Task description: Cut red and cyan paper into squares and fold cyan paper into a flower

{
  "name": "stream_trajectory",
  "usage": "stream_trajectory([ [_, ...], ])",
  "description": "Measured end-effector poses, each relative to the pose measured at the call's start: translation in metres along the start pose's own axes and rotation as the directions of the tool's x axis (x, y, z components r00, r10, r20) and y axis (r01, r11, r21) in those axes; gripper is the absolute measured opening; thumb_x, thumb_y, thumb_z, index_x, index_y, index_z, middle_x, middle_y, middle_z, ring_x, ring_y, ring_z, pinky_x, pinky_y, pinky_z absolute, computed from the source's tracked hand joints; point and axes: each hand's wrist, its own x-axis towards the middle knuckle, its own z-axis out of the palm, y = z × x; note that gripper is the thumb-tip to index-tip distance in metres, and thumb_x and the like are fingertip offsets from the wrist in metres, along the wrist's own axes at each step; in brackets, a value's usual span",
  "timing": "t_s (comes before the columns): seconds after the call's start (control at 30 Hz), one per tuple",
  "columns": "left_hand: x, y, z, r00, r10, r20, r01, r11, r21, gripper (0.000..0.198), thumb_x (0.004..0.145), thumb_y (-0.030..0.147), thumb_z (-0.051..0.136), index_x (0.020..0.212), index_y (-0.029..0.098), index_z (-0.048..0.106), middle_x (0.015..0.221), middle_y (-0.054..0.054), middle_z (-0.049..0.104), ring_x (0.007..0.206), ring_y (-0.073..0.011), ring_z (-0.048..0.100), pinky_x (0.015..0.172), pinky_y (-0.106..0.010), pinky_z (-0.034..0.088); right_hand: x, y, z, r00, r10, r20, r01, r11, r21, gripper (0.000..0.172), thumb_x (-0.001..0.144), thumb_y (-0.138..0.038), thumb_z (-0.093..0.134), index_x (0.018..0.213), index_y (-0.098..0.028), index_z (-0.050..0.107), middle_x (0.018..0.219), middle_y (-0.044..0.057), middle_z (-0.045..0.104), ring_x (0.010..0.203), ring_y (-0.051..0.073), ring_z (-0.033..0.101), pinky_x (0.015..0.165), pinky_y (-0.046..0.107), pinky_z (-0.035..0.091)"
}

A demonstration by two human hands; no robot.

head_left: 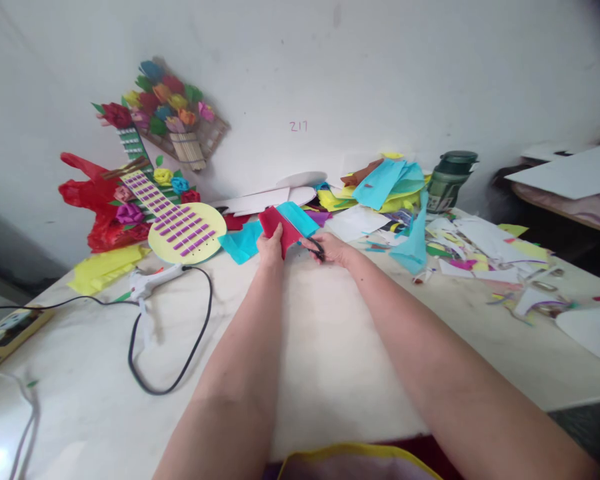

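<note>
Head view: red paper [290, 233] is held up over the far half of the desk [330, 347], in front of blue paper [299, 219]. Solid deep red, matte, smooth, roughly oblong, tilted; layer count can't be told. Left hand [271, 247] pinches it, thumb on the near face. Right hand [334, 249] grips black scissors [316, 250] by its right edge; blade contact unclear.

Our left hand [270, 248] pinches red sheet [291, 235], right hand [334, 249] holds black scissors [317, 250] beside it; glue gun [155, 281] lies left on counter [340, 353].
</note>
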Motion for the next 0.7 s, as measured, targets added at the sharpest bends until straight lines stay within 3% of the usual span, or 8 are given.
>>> stream_trajectory([
  [0.47,0.0004,0.0031,0.0010,0.999,-0.025,-0.031,0.024,0.999,-0.020,0.031,0.055,0.030,0.075,0.075,0.012,0.060,0.071,-0.006,0.066,0.067,-0.0176,0.064,0.068,-0.030,0.052,0.0006,0.0028,0.0016,0.995,-0.094,-0.018,0.094,0.995,-0.011,0.031,0.069,-0.037,0.066,0.059,-0.015,0.046,0.043,-0.006,0.043,0.035,0.004,0.036,0.033,0.016,0.030],
  [0.7,-0.0020,0.0055,-0.0003,0.999,-0.040,0.007,0.040,0.999,-0.026,0.030,0.056,0.030,0.075,0.075,0.011,0.060,0.068,-0.005,0.065,0.060,-0.0157,0.062,0.063,-0.029,0.052,-0.0030,-0.0007,-0.0001,0.999,-0.040,-0.007,0.040,0.999,0.018,0.028,0.069,-0.037,0.066,0.063,-0.014,0.050,0.044,-0.006,0.046,0.034,0.004,0.038,0.033,0.015,0.030],
])
